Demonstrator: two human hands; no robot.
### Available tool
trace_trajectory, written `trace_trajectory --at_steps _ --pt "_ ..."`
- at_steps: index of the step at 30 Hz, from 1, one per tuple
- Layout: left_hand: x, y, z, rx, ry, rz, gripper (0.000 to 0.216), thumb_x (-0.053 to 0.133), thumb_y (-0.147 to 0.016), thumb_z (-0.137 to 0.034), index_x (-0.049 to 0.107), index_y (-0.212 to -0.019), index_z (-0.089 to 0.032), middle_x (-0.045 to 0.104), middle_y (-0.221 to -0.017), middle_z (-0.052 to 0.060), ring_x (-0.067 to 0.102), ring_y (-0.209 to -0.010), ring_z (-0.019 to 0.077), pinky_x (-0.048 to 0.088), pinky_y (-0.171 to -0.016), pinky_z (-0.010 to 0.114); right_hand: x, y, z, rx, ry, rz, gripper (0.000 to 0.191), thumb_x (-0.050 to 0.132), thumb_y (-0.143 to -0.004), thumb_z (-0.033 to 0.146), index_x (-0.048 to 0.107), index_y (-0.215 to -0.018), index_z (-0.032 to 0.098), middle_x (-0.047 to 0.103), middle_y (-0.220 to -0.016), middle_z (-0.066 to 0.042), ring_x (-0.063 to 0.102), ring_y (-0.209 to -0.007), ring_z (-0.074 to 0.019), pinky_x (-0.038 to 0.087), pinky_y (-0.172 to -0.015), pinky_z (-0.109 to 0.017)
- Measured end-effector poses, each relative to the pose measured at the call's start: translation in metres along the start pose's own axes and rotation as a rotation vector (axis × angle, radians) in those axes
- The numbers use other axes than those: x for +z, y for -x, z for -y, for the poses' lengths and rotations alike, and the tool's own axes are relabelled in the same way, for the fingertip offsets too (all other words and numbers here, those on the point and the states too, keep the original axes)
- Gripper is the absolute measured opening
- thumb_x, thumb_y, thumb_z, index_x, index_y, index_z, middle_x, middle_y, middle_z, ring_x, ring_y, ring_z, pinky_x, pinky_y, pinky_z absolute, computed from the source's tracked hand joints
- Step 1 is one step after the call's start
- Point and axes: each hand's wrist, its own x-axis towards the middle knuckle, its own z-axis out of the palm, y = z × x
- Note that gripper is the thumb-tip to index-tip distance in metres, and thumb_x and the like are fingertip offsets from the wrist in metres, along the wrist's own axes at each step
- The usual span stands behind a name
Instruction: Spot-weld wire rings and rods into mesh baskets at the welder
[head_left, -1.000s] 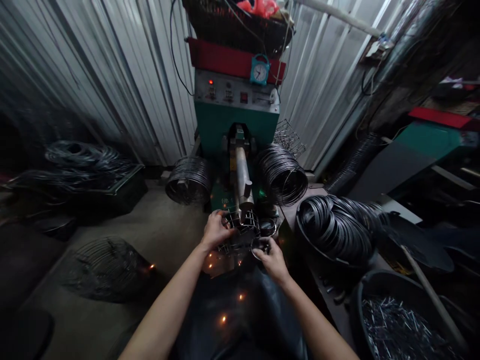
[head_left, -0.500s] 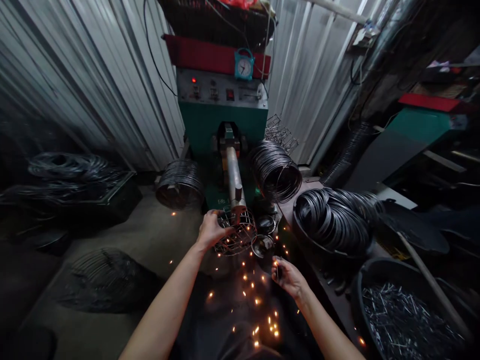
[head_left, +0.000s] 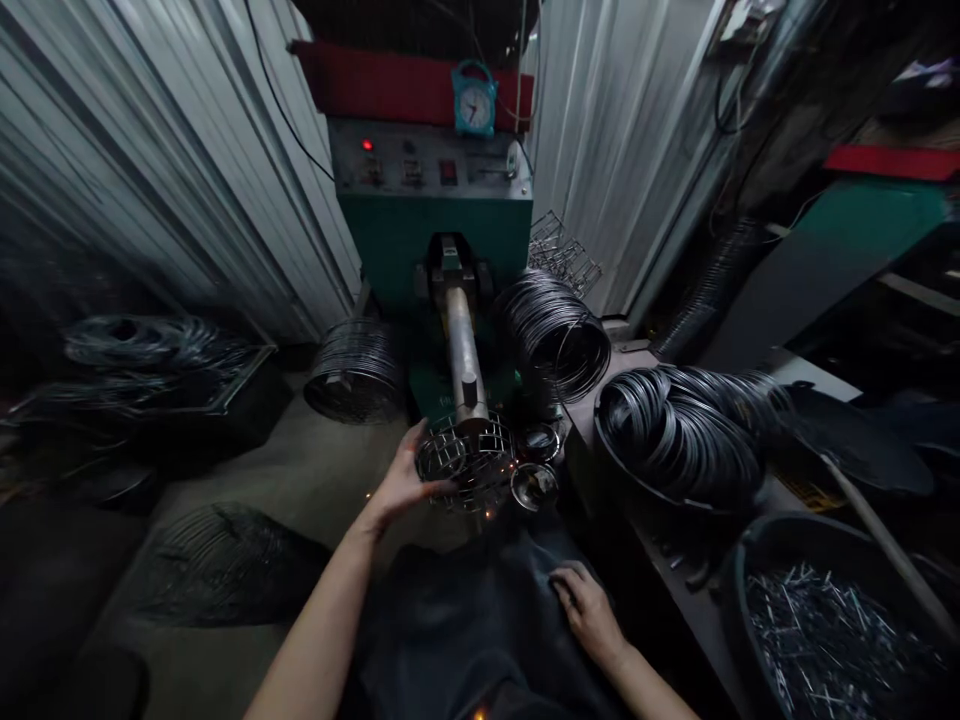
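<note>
A green machine (head_left: 439,218) stood beyond a dark apron (head_left: 457,605). At the machine's metal arm (head_left: 463,350) sat a wire basket (head_left: 466,474), gripped by the left hand (head_left: 399,485), thumb and fingers parted around its edge; the right hand (head_left: 589,610) curled loosely, its hold indiscernible to me.

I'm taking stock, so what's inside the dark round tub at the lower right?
A heap of thin metal pieces shows inside the tub. The heap hides the bottom and anything buried; the picture's edge cuts off the near side.

Blue clock (head_left: 474,103) near right end of red ledge (head_left: 375,85); corrugated wall (head_left: 202,150) behind; dim ribbed thing (head_left: 225,560), perhaps wire basket, on floor (head_left: 300,445).
</note>
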Motion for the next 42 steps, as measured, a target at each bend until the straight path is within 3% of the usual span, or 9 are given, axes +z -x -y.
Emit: trace_trajectory --at_steps 3,9,14,17,20,25,30,37,42 --pt "0.008 0.022 0.021 -0.127 0.256 -0.028 0.114 0.083 -0.047 -0.038 0.019 -0.141 -0.025 0.038 -0.140 0.012 0.036 -0.130 0.0306 0.027 -0.109 0.048 0.001 -0.005 -0.005 -0.008 0.020 -0.044 0.021 0.045 -0.087 0.026 0.065 -0.089 0.020 0.066 -0.086 -0.009 0.065 -0.080 -0.0187 0.053 -0.073 -0.028" --pt "0.025 0.030 0.024 -0.221 0.524 -0.219 0.104 0.081 -0.049 -0.042 0.028 -0.136 -0.024 0.049 -0.131 0.013 0.048 -0.121 0.0281 0.041 -0.101 0.042 -0.008 -0.037 0.017 0.062 0.026 0.085 0.022 0.044 -0.084 0.028 0.065 -0.084 0.020 0.068 -0.081 -0.008 0.064 -0.076 -0.0199 0.051 -0.070 -0.030" --pt "0.011 0.047 0.011 -0.088 0.268 -0.228 0.093 0.082 -0.048 -0.037 0.038 -0.128 -0.020 0.053 -0.125 0.012 0.051 -0.117 0.0282 0.040 -0.102 0.045 -0.032 -0.087 0.095 -0.079 -0.039 0.270 0.020 0.050 -0.082 0.026 0.063 -0.094 0.018 0.068 -0.088 -0.007 0.063 -0.083 -0.0179 0.047 -0.076 -0.029" --pt "0.002 0.060 -0.003 -0.019 0.035 -0.239 0.082 0.079 -0.051 -0.030 0.042 -0.123 -0.019 0.054 -0.122 0.011 0.053 -0.113 0.0279 0.041 -0.100 0.046 -0.037 -0.120 0.141 -0.041 0.038 0.372 0.027 0.058 -0.073 0.018 0.062 -0.100 0.019 0.068 -0.082 -0.002 0.062 -0.076 -0.0163 0.045 -0.069 -0.025" --pt "-0.001 0.063 -0.019 0.067 -0.173 -0.232 0.070 0.078 -0.051 -0.023 0.049 -0.115 -0.019 0.053 -0.124 0.011 0.052 -0.115 0.0284 0.042 -0.099 0.046 -0.033 -0.146 0.165 -0.008 0.079 0.494 0.025 0.060 -0.066 0.010 0.067 -0.089 0.018 0.068 -0.080 0.000 0.061 -0.077 -0.0154 0.043 -0.066 -0.022" --pt "0.002 0.058 -0.033 0.178 -0.365 -0.198 0.061 0.078 -0.051 -0.025 0.054 -0.106 -0.021 0.055 -0.123 0.010 0.050 -0.117 0.0299 0.043 -0.097 0.046 -0.021 -0.162 0.173 0.022 0.106 0.569 0.026 0.056 -0.071 0.008 0.072 -0.088 0.017 0.072 -0.083 -0.001 0.064 -0.079 -0.0149 0.044 -0.068 -0.020" --pt "0.008 0.058 -0.038 0.266 -0.403 -0.066 0.061 0.077 -0.051 -0.028 0.055 -0.107 -0.020 0.055 -0.125 0.012 0.050 -0.118 0.0301 0.042 -0.097 0.046 -0.018 -0.161 0.175 -0.053 0.318 0.606 0.021 0.059 -0.078 0.016 0.072 -0.093 0.016 0.072 -0.086 -0.005 0.065 -0.084 -0.0179 0.044 -0.071 -0.022" --pt "0.012 0.056 -0.048 0.214 -0.390 -0.053 0.059 0.076 -0.052 -0.028 0.056 -0.107 -0.020 0.055 -0.124 0.011 0.050 -0.117 0.0291 0.042 -0.097 0.045 -0.025 -0.146 0.165 -0.246 0.542 0.613 0.045 0.055 -0.084 0.029 0.052 -0.128 0.019 0.059 -0.119 -0.011 0.061 -0.099 -0.0211 0.047 -0.079 -0.027" --pt "0.015 0.057 -0.054 0.197 -0.392 -0.035 0.060 0.077 -0.050 -0.028 0.056 -0.107 -0.020 0.056 -0.123 0.011 0.050 -0.117 0.0288 0.041 -0.098 0.044 -0.024 -0.138 0.154 -0.232 0.562 0.616 0.045 0.048 -0.085 0.017 0.050 -0.130 0.020 0.058 -0.122 -0.010 0.061 -0.100 -0.0209 0.048 -0.082 -0.030"
